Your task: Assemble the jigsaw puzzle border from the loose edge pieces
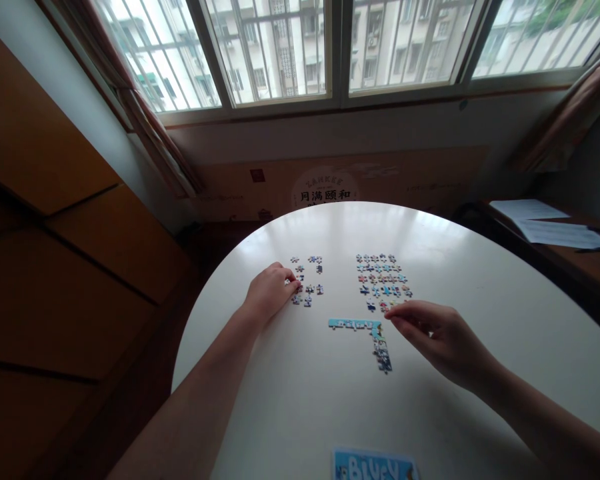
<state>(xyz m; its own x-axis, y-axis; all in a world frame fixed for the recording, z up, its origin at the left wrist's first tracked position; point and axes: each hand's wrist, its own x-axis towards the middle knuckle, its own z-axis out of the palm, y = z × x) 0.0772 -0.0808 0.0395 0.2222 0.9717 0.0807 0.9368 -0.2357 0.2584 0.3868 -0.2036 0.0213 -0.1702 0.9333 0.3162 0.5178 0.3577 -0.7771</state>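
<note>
My left hand [274, 291] is closed at the left edge of a loose group of jigsaw pieces [310, 289]; what its fingertips hold, if anything, is too small to make out. Fingers pinched together, my right hand [427, 328] is just below the front row of a second group of pieces [376, 291], set out in rows. Whether a piece is between those fingertips is unclear. Between the hands and nearer to me, joined pieces form an L-shaped strip [354, 324], light blue along the top and darker down its right side.
Everything lies on a round white table [290, 420]. A blue box or card lettered "BLUEY" [373, 465] is at its near edge. Papers [560, 232] and pens are on a brown desk at the right. Wooden cabinets [55, 300] stand left, barred windows beyond.
</note>
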